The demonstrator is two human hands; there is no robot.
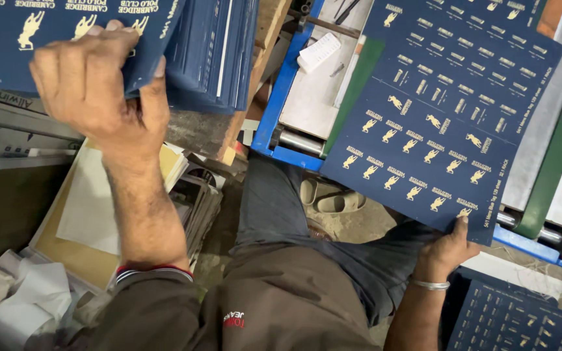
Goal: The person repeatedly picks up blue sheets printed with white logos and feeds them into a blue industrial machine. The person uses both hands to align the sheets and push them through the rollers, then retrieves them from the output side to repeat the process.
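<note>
Blue-framed machine bed under navy printed sheet

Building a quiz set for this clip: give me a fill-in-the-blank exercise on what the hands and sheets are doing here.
1. The left hand grips a dark blue printed card sheet by its ____ edge.
2. The right hand holds the large dark blue sheet with gold emblems at its lower ____.
3. That large sheet lies over a machine with a ____ metal frame.
4. The right wrist wears a ____ bangle.

Missing words: right; corner; blue; silver
</note>
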